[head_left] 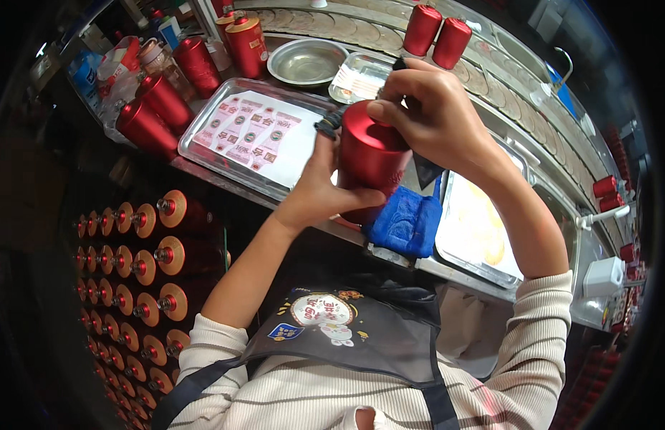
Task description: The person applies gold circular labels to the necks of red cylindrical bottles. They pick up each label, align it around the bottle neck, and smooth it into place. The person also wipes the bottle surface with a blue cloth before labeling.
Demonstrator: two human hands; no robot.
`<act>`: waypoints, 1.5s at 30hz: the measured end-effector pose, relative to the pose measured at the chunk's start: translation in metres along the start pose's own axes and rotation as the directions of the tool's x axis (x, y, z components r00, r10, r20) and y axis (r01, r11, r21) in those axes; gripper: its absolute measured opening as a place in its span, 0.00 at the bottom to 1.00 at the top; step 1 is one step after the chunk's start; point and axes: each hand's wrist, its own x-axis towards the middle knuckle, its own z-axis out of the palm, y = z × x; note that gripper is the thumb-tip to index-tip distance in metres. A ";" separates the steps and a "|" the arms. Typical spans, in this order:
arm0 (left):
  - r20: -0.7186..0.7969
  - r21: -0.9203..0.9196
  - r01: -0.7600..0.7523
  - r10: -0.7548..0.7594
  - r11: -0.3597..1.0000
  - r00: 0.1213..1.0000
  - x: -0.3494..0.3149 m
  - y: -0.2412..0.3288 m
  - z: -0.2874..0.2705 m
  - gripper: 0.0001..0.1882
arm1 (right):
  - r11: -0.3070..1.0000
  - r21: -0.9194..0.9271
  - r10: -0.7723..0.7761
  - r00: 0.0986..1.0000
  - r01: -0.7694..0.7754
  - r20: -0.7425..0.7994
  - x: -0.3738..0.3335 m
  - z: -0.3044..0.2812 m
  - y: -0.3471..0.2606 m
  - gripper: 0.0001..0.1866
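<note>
A glossy red bottle (364,161) is held tilted above the front edge of the bench. My left hand (314,183) is closed round its side, thumb across the front. Over the bottle's top is my right hand (436,115), its fingers curled and its thumb tip pressing the upper rim. Whatever lies between those fingers is hidden. Dark coverings show at fingertips of both hands. Left of the bottle, a metal tray (193,147) carries rows of pink-and-white paper labels (250,132). Just below the bottle lies a folded blue cloth (407,222).
More red bottles (196,64) stand at the back left, beside a round metal bowl (307,63). A small tray (357,75) sits behind my hands. At right is another tray (483,222) with a yellowish stain. A slatted conveyor (504,97) carries red bottles (422,30). Many gold-shouldered bottles (142,265) fill the lower left.
</note>
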 end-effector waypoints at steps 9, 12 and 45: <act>-0.125 0.212 0.090 -0.064 0.973 0.990 0.009 0.004 -0.004 0.61 | 0.980 -0.157 0.113 0.993 -0.118 -0.045 0.000 0.023 -0.004 0.09; -0.050 0.067 0.111 -0.108 0.992 0.993 0.010 -0.011 -0.024 0.59 | 0.994 -0.074 0.076 0.997 -0.074 0.018 -0.001 0.030 0.006 0.08; -0.236 0.235 0.058 -0.001 0.970 0.972 -0.019 -0.054 -0.016 0.50 | 0.041 -0.601 0.891 0.301 -0.798 -0.339 -0.344 -0.132 0.157 0.29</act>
